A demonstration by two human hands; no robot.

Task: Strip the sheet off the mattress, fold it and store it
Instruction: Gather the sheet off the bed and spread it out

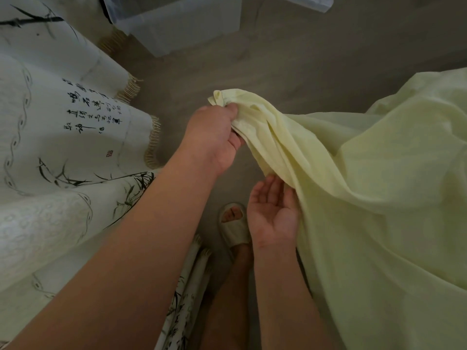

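A pale yellow sheet point(366, 185) hangs in loose folds across the right half of the view, from mid-frame down to the bottom edge. My left hand point(214, 135) pinches a bunched corner of the sheet and holds it up at mid-frame. Below it, my right hand point(273, 215) lies palm up with fingers spread, its fingertips slipped under the sheet's hanging edge. No mattress is visible.
A white cloth point(58, 137) with ink bamboo, calligraphy and fringed edges drapes over furniture on the left. A translucent plastic storage box point(182, 24) stands on the grey floor point(290, 59) at the top. My foot in a pale slipper point(233, 226) is beneath my hands.
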